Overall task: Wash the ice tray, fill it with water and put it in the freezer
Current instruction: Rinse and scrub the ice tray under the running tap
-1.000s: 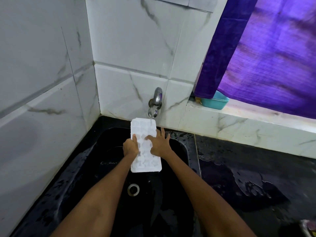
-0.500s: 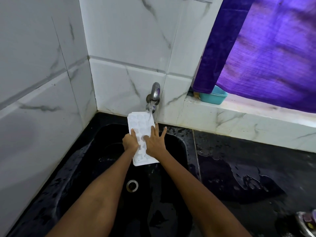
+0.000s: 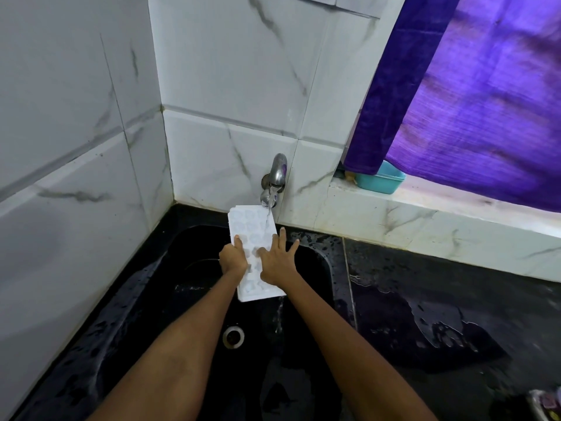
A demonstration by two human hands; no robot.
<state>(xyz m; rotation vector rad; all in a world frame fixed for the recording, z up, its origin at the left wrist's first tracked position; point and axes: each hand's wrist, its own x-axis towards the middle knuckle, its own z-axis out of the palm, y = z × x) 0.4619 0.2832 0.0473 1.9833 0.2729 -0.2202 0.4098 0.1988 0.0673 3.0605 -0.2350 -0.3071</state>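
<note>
Tray [image 3: 253, 253]: white, held lengthwise over the black sink [image 3: 182, 299], far end under the tap [image 3: 276, 177], near end lowest. Water from the tap lands on the far right cells and runs off the near end toward the drain [image 3: 233, 336].

Left hand [image 3: 233, 258]: fingers clenched around the tray's left long edge near its middle, thumb lying on top along the rim, the other fingers hidden beneath.

Right hand [image 3: 277, 259]: laid flat on the tray's top, right of centre; fingers released and spread, pointing toward the wall, thumb [image 3: 261, 253] resting on the cells. The outer fingers reach past the tray's right edge.

Bench [image 3: 440, 314]: black, wet, right of the sink.

Tub [image 3: 381, 177]: teal, on the ledge under the purple curtain [image 3: 470, 101], well apart from the tray.
</note>
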